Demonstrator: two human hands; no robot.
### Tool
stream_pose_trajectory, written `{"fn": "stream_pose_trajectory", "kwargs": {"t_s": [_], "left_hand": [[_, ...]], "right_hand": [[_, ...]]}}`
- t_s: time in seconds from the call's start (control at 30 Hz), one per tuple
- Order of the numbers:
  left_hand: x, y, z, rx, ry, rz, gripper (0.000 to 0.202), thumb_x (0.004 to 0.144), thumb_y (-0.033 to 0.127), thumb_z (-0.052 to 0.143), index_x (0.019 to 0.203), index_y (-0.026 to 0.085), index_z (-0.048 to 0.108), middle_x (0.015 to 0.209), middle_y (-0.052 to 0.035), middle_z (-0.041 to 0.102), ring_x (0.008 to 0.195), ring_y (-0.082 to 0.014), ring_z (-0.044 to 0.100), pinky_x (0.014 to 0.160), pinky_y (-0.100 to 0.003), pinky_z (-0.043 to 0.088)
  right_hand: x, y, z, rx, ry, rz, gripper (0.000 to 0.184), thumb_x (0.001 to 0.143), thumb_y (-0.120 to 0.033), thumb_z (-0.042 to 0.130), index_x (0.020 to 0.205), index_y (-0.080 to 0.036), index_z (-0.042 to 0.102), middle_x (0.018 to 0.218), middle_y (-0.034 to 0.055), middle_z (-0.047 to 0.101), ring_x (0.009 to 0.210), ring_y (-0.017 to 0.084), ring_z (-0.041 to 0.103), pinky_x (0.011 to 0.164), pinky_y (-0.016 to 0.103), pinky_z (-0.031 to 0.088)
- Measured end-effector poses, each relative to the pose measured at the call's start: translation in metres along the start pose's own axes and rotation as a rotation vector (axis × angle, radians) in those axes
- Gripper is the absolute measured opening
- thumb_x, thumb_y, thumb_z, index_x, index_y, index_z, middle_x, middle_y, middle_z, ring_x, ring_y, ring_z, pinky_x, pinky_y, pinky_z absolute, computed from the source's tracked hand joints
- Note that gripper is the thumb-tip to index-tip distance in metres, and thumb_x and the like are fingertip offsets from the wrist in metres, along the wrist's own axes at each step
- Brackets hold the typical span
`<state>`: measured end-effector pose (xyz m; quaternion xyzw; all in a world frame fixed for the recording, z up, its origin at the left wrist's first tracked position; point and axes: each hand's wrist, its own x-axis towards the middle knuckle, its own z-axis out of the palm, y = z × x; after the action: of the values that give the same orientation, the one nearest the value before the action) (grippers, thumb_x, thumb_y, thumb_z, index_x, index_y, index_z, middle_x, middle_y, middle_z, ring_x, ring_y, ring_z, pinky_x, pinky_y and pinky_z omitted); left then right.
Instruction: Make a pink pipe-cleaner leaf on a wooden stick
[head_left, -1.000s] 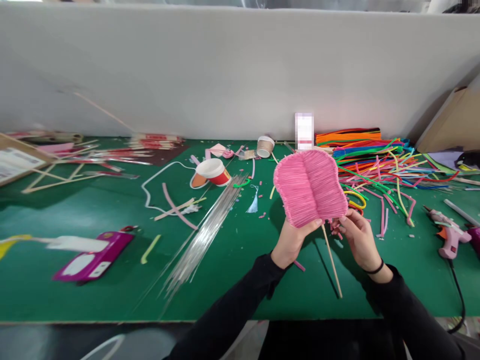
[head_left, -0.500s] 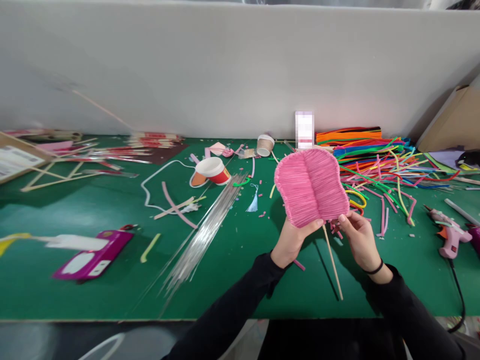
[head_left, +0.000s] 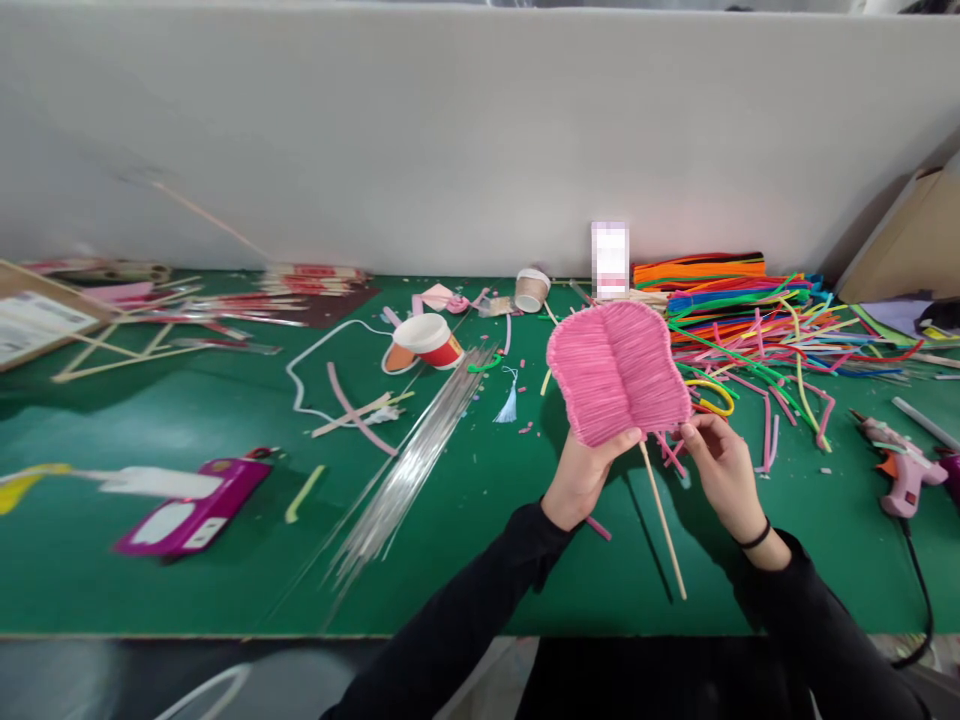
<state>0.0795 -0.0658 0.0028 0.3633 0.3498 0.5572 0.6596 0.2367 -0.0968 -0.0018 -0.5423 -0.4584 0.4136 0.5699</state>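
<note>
A pink hand fan (head_left: 619,370), faced with rows of pipe cleaners and edged in the same fuzzy pink, is held up over the table. Its thin wooden stick handle (head_left: 663,525) slants down toward me. My left hand (head_left: 581,475) grips the fan's lower left edge, thumb across the front beside the stick and the other fingers hidden behind. At the lower right corner, my right hand (head_left: 724,470) pinches the fuzzy rim between thumb and index finger. Cut pink pipe-cleaner pieces (head_left: 673,452) lie under the fan, between the hands.
Pipe cleaners (head_left: 750,330) in many colours heap at the back right. A pink glue gun (head_left: 896,465) lies at the right with its cord. Left of the fan are metal wires (head_left: 412,470), a paper cup (head_left: 431,340), a blue tassel (head_left: 508,398) and a purple device (head_left: 195,505).
The fan has tipped slightly and shifted a little left in my left hand. My right hand stays at its lower right corner, with the fingers slightly lower on the rim.
</note>
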Motion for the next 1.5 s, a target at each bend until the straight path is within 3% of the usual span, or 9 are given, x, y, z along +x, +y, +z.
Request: {"fn": "stream_pose_trajectory", "kwargs": {"t_s": [0.17, 0.27, 0.53, 0.67, 0.97, 1.3, 1.5], "left_hand": [[0.000, 0.002, 0.001, -0.031, 0.009, -0.061, 0.045, 0.061, 0.015, 0.081, 0.104, 0.017, 0.068, 0.104, -0.0046, 0.073, 0.097, -0.0229, 0.067, 0.094, -0.040, 0.051], [-0.001, 0.001, 0.001, -0.042, 0.029, -0.064, 0.038, 0.060, 0.014, 0.081, 0.095, 0.017, 0.069, 0.094, -0.0015, 0.073, 0.087, -0.0188, 0.067, 0.090, -0.036, 0.052], [0.000, -0.003, -0.001, 0.013, 0.021, 0.002, 0.041, 0.059, 0.014, 0.083, 0.097, 0.018, 0.069, 0.096, -0.0010, 0.073, 0.090, -0.0195, 0.066, 0.090, -0.037, 0.051], [0.000, -0.004, 0.000, -0.041, 0.017, -0.003, 0.039, 0.060, 0.014, 0.083, 0.096, 0.017, 0.069, 0.097, -0.0014, 0.073, 0.090, -0.0189, 0.066, 0.091, -0.036, 0.051], [-0.005, 0.000, 0.003, -0.196, 0.010, -0.050, 0.022, 0.057, 0.017, 0.084, 0.074, 0.017, 0.071, 0.076, 0.0002, 0.073, 0.076, -0.0155, 0.067, 0.083, -0.029, 0.053], [-0.005, -0.009, 0.011, -0.161, 0.046, -0.016, 0.020, 0.069, 0.024, 0.079, 0.085, 0.017, 0.070, 0.082, -0.0004, 0.073, 0.078, -0.0156, 0.068, 0.081, -0.029, 0.054], [-0.003, -0.006, 0.010, -0.144, 0.042, -0.011, 0.023, 0.069, 0.024, 0.078, 0.090, 0.020, 0.070, 0.090, -0.0027, 0.074, 0.084, -0.0215, 0.070, 0.080, -0.034, 0.057]], "right_hand": [[-0.001, 0.000, 0.000, 0.213, -0.080, 0.139, 0.033, 0.078, -0.054, 0.066, 0.085, -0.022, 0.066, 0.084, 0.0042, 0.069, 0.078, 0.019, 0.064, 0.066, 0.029, 0.052], [-0.004, 0.003, 0.003, 0.312, -0.137, 0.193, 0.031, 0.079, -0.051, 0.067, 0.087, -0.021, 0.068, 0.087, 0.0044, 0.070, 0.081, 0.018, 0.064, 0.068, 0.028, 0.052], [-0.001, 0.007, 0.004, 0.199, -0.084, 0.166, 0.028, 0.074, -0.047, 0.073, 0.077, -0.020, 0.065, 0.072, 0.0015, 0.069, 0.063, 0.013, 0.060, 0.059, 0.026, 0.048], [0.000, 0.006, 0.006, 0.194, -0.076, 0.141, 0.030, 0.073, -0.049, 0.074, 0.075, -0.020, 0.064, 0.073, 0.0025, 0.071, 0.066, 0.015, 0.064, 0.060, 0.026, 0.049], [-0.002, 0.009, 0.010, 0.208, -0.067, 0.080, 0.030, 0.077, -0.049, 0.070, 0.076, -0.020, 0.062, 0.070, 0.0022, 0.071, 0.065, 0.015, 0.065, 0.059, 0.026, 0.050], [-0.004, 0.012, 0.014, 0.139, -0.064, 0.004, 0.027, 0.080, -0.046, 0.068, 0.075, -0.020, 0.059, 0.068, -0.0001, 0.067, 0.060, 0.012, 0.060, 0.057, 0.025, 0.047], [-0.007, 0.007, 0.016, 0.181, -0.111, 0.071, 0.028, 0.075, -0.047, 0.073, 0.079, -0.020, 0.064, 0.076, 0.0034, 0.072, 0.069, 0.016, 0.066, 0.061, 0.027, 0.051]]}}
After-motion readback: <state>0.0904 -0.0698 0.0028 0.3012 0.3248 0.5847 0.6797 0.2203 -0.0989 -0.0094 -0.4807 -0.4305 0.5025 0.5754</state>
